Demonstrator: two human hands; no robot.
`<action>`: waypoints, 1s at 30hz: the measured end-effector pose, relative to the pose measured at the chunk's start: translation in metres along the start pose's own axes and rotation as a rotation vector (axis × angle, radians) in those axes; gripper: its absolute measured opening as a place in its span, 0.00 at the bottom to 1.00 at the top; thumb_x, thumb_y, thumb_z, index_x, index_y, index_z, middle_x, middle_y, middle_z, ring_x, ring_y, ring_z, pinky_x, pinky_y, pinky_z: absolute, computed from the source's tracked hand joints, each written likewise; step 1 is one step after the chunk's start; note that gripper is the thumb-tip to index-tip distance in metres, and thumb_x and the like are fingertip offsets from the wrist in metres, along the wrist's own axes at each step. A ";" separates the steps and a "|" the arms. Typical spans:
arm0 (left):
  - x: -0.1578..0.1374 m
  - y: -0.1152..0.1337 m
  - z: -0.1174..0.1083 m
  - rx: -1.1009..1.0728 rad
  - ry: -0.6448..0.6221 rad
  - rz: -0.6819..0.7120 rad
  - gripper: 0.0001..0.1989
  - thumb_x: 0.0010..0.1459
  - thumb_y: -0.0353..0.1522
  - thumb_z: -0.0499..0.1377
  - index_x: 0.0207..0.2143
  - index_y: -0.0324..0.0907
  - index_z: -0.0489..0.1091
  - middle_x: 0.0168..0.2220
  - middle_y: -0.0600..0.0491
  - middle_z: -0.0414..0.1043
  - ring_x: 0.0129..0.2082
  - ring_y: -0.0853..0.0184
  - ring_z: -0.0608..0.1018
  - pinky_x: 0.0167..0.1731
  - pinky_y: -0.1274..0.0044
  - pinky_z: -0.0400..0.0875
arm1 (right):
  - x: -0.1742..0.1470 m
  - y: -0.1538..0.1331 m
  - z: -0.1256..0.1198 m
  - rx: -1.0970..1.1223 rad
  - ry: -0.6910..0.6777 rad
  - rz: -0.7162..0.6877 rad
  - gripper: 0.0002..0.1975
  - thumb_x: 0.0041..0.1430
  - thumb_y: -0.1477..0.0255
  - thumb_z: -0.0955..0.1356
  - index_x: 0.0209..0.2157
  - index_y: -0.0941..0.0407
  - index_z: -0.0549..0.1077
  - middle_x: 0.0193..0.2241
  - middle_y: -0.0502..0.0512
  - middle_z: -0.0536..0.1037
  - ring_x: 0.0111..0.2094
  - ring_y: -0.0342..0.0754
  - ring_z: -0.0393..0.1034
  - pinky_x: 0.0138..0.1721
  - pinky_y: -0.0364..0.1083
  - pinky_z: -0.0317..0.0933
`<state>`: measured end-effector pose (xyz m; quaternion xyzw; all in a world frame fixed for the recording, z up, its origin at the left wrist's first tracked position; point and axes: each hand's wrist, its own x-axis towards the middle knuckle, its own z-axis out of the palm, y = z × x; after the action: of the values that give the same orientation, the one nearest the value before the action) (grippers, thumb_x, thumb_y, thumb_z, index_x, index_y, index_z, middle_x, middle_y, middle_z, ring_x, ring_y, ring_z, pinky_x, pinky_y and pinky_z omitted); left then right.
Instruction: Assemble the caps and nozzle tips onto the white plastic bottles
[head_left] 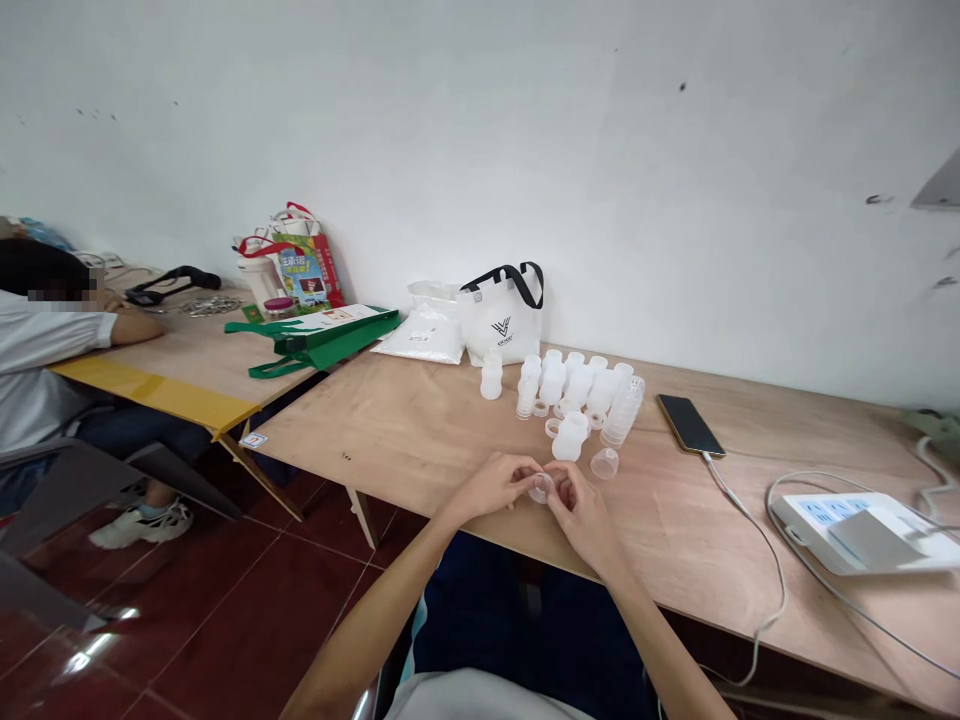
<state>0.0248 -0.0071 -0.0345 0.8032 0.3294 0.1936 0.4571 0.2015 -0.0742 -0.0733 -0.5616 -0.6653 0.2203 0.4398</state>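
Near the front edge of the wooden table (420, 430), my left hand (501, 483) and my right hand (576, 500) meet around a small clear plastic cup (540, 488). The fingers of both are closed on its rim from either side. Just beyond my right hand stands a frosted white plastic bottle (570, 436). A clear cap-like cup (604, 463) rests to its right. Farther back are several more white bottles (577, 382), loose rings (596, 419) and a leaning stack of clear cups (623, 412).
A phone (690, 425) on a white cable lies to the right, before a white device (870, 530). At the back stand a white tote bag (501, 320) and a plastic packet (427, 330). A green bag (337, 345) bridges the tables at left, where a person (52, 350) sits.
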 end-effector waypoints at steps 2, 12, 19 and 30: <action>0.000 -0.001 0.001 0.060 0.075 0.001 0.17 0.67 0.41 0.55 0.43 0.39 0.78 0.32 0.50 0.79 0.27 0.68 0.77 0.26 0.80 0.68 | 0.000 0.000 0.000 0.020 0.001 0.009 0.11 0.69 0.60 0.64 0.44 0.51 0.71 0.29 0.49 0.74 0.28 0.48 0.67 0.33 0.47 0.63; 0.005 0.005 0.011 0.069 0.249 0.045 0.11 0.65 0.36 0.57 0.38 0.40 0.76 0.35 0.51 0.82 0.34 0.66 0.80 0.36 0.77 0.70 | 0.001 0.003 0.000 0.090 0.018 0.046 0.14 0.71 0.57 0.62 0.48 0.51 0.70 0.33 0.51 0.77 0.30 0.49 0.70 0.34 0.47 0.63; 0.003 0.005 0.015 0.119 0.223 0.030 0.07 0.64 0.35 0.57 0.34 0.42 0.68 0.30 0.55 0.76 0.31 0.67 0.77 0.33 0.78 0.67 | -0.001 0.003 0.000 0.064 0.037 0.012 0.11 0.70 0.61 0.62 0.39 0.51 0.71 0.30 0.50 0.76 0.28 0.48 0.69 0.32 0.46 0.61; 0.002 0.011 0.018 0.025 0.263 0.044 0.07 0.68 0.37 0.54 0.41 0.43 0.67 0.33 0.56 0.76 0.32 0.68 0.76 0.34 0.77 0.66 | 0.001 0.001 -0.001 0.138 0.046 0.068 0.14 0.69 0.57 0.63 0.46 0.51 0.70 0.34 0.52 0.79 0.31 0.49 0.71 0.34 0.48 0.64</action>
<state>0.0413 -0.0209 -0.0340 0.7836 0.3710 0.3030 0.3955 0.2032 -0.0734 -0.0736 -0.5570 -0.6187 0.2675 0.4851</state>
